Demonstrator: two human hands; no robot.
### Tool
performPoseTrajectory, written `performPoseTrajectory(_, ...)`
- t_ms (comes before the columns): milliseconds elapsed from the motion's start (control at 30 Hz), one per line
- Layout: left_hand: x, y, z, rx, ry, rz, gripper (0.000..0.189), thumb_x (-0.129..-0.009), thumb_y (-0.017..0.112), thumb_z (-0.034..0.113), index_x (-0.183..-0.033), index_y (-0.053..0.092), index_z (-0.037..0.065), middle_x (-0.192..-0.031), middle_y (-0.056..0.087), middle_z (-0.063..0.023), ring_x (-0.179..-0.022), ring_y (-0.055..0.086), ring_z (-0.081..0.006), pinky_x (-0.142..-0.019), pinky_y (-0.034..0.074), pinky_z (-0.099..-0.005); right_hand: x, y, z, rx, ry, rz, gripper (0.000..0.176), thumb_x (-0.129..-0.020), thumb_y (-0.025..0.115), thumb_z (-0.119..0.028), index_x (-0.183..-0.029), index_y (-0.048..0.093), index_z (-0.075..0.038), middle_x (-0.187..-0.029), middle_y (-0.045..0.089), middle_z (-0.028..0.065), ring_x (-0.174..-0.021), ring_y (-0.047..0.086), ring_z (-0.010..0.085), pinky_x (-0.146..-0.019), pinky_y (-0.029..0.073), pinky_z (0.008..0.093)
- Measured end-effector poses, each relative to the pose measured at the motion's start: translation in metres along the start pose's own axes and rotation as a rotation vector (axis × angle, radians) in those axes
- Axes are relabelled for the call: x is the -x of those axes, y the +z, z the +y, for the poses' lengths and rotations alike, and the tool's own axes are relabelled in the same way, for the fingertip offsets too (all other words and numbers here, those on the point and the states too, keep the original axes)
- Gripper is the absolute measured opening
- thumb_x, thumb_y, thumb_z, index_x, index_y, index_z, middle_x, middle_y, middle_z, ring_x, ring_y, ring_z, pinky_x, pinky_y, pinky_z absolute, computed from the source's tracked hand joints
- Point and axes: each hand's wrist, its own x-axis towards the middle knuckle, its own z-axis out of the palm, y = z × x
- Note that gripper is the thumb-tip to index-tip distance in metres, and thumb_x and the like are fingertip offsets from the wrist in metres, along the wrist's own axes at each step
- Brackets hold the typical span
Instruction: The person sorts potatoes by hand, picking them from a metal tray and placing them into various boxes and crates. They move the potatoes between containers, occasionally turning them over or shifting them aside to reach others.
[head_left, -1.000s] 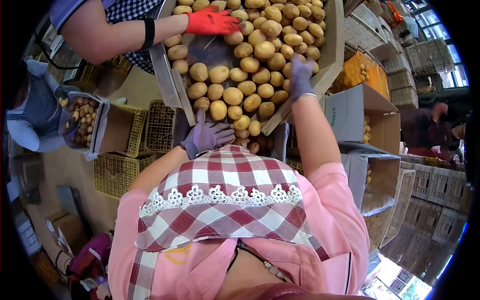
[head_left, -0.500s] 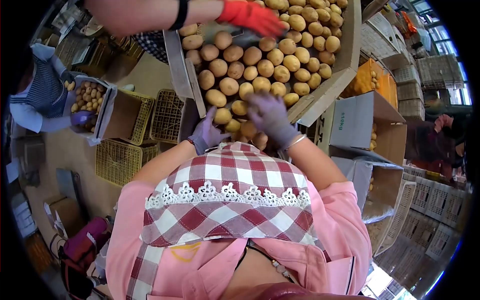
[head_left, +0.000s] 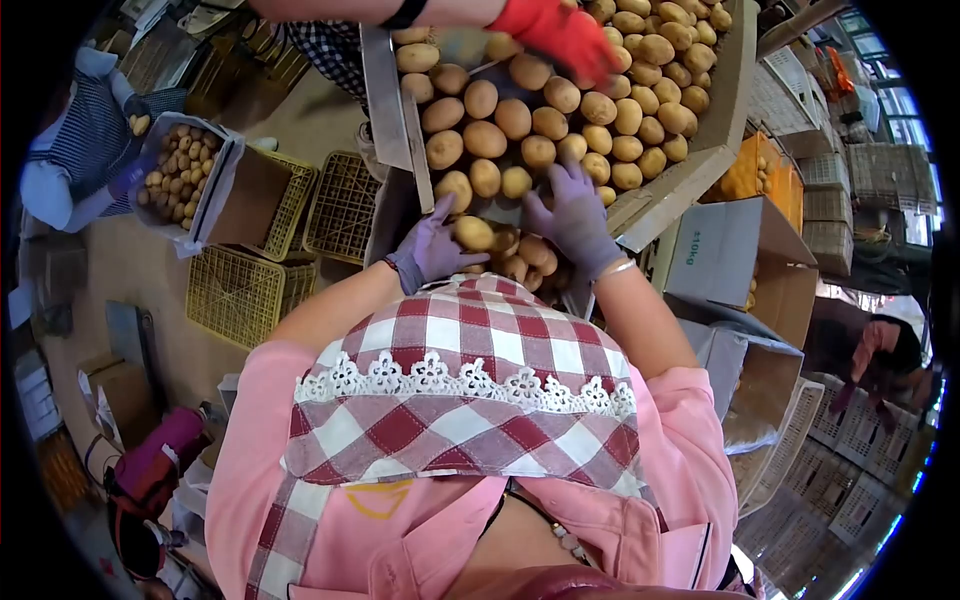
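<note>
Many potatoes [head_left: 486, 139] lie on a sorting table with wooden side boards [head_left: 680, 185]. My left hand [head_left: 430, 248], in a purple glove, has its fingers spread at the table's near left corner, beside a yellow potato [head_left: 473, 234]. My right hand [head_left: 580, 222], gloved alike, reaches up to the near edge of the potatoes with fingers apart, their tips by a potato [head_left: 573, 149]. I see nothing held in either hand. Between my hands, more potatoes [head_left: 538, 253] sit lower down, close to my apron, partly hidden by it.
Across the table, another person's red-gloved hand [head_left: 560, 38] reaches over the potatoes. At left, a co-worker stands by a lined box of potatoes [head_left: 183, 172]. Yellow crates [head_left: 238, 295] stand on the floor. Cardboard boxes [head_left: 735, 255] and an orange crate [head_left: 765, 170] stand at right.
My right hand has moved forward to the potatoes' edge, and its fingers are more spread. Several potatoes near the table's mouth have shifted down toward me. The red-gloved hand has moved slightly; the view has turned.
</note>
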Motion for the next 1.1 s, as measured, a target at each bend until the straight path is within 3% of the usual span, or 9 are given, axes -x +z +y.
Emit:
performPoseTrajectory(67,-0.002,0.016,0.0,0.254,-0.114,0.197,0.084,-0.083,0.049,0.066,-0.145,0.016,0.022,-0.145,0.027,-0.0144,-0.134,0.027,-0.0403,-0.105,0.028,-0.0608,-0.009,-0.009,-0.033,0.309,0.079,-0.134,0.06,-0.08,0.061,-0.043,-0.126,0.045,-0.008,-0.15,0.02,0.0197,-0.134,0.029,0.0386,-0.102,0.024,0.0637)
performPoseTrajectory(200,-0.008,0.004,-0.001,0.283,-0.129,0.043,0.077,-0.087,0.046,0.063,-0.145,0.017,0.022,-0.145,0.027,-0.0145,-0.13,0.034,-0.0401,-0.102,0.035,-0.0577,0.009,-0.008,-0.053,0.439,0.009,-0.385,0.065,-0.083,0.058,-0.045,-0.138,0.036,-0.017,-0.152,0.006,0.0266,-0.137,0.027,0.0364,-0.106,0.016,0.0638)
performPoseTrajectory(233,-0.009,0.002,-0.002,0.239,-0.111,0.07,0.074,-0.088,0.044,0.062,-0.145,0.018,0.021,-0.145,0.027,-0.0146,-0.129,0.036,-0.0399,-0.102,0.036,-0.0564,0.02,-0.005,-0.034,0.441,-0.081,-0.145,0.057,-0.08,0.062,-0.041,-0.129,0.049,-0.014,-0.142,0.033,0.0264,-0.121,0.048,0.0343,-0.1,0.034,0.0562)
performPoseTrajectory(333,-0.009,0.002,-0.006,0.22,-0.1,0.096,0.066,-0.092,0.042,0.055,-0.144,0.021,0.02,-0.143,0.031,-0.0151,-0.124,0.042,-0.0399,-0.101,0.039,-0.0529,0.002,-0.017,-0.005,0.063,-0.129,0.029,0.029,-0.082,0.062,-0.029,-0.104,0.063,-0.011,-0.094,0.066,0.0109,-0.084,0.064,0.0309,-0.07,0.052,0.0388)
performPoseTrajectory(433,-0.009,0.012,-0.005,0.2,-0.1,0.106,0.059,-0.094,0.039,0.053,-0.138,0.031,0.015,-0.132,0.043,-0.0146,-0.116,0.048,-0.0376,-0.097,0.043,-0.0499,-0.016,-0.02,-0.039,0.036,-0.259,0.143,0.033,-0.081,0.063,-0.031,-0.109,0.061,-0.013,-0.096,0.065,0.0115,-0.087,0.063,0.0304,-0.071,0.052,0.0399)
performPoseTrajectory(567,-0.01,0.012,-0.006,0.23,-0.086,0.088,0.051,-0.097,0.035,0.045,-0.134,0.036,0.01,-0.129,0.046,-0.0145,-0.112,0.051,-0.036,-0.096,0.044,-0.0524,-0.027,0.026,-0.06,0.248,-0.214,-0.139,0.064,-0.076,0.067,-0.033,-0.134,0.04,-0.027,-0.133,0.042,0.0169,-0.104,0.055,0.0387,-0.077,0.051,0.0449)
performPoseTrajectory(800,-0.014,-0.01,-0.016,0.241,0.038,0.226,0.036,-0.097,0.033,0.028,-0.125,0.042,0.007,-0.125,0.048,-0.015,-0.116,0.046,-0.0313,-0.102,0.037,-0.0516,-0.02,0.058,-0.063,0.243,-0.496,0.211,0.057,-0.075,0.063,-0.025,-0.129,0.045,-0.032,-0.126,0.046,0.0158,-0.111,0.048,0.0376,-0.078,0.048,0.0505)
performPoseTrajectory(900,-0.014,-0.015,-0.015,0.222,0.022,0.231,0.029,-0.094,0.036,0.018,-0.117,0.046,0.005,-0.119,0.05,-0.0136,-0.113,0.048,-0.03,-0.1,0.038,-0.0508,-0.038,0.042,-0.072,0.363,-0.382,-0.181,0.053,-0.078,0.059,-0.021,-0.128,0.046,-0.03,-0.116,0.051,0.0136,-0.107,0.051,0.0366,-0.072,0.049,0.0483)
performPoseTrajectory(1100,-0.017,-0.039,-0.011,0.236,-0.048,-0.077,0.02,-0.092,0.042,0.013,-0.104,0.054,0.003,-0.107,0.058,-0.0123,-0.101,0.054,-0.0241,-0.097,0.042,-0.0471,-0.036,0.026,-0.043,0.24,-0.467,-0.198,0.06,-0.073,0.065,-0.021,-0.13,0.045,-0.022,-0.096,0.057,0.0105,-0.084,0.06,0.0288,-0.066,0.051,0.0411)
